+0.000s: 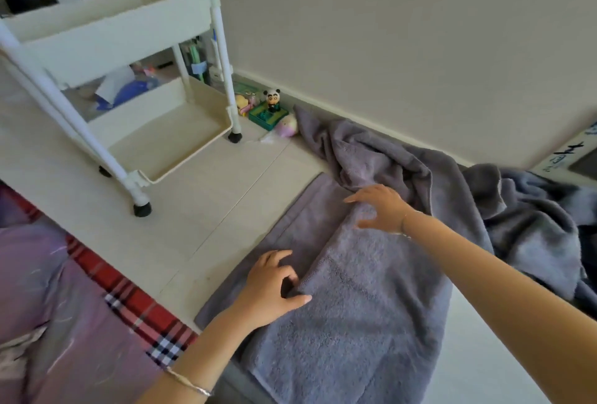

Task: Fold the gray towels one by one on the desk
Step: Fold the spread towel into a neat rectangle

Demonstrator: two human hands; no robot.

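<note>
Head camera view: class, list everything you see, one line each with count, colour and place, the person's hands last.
flat towel: one, gray, spread on the desk, one side folded over
crumpled towels: count unclear, gray, heaped at right by the wall
desk: one, cream, under the towels
trolley: one, white, black wheels, on the desk at left
panda figure: one, black and white, by the wall
plush ball: one, purple and white, beside the panda figure
bedding: one, pink with red plaid, lower left
left hand: one, pinches the flat towel's folded edge
right hand: one, fingers spread, at the fold's far end
</note>
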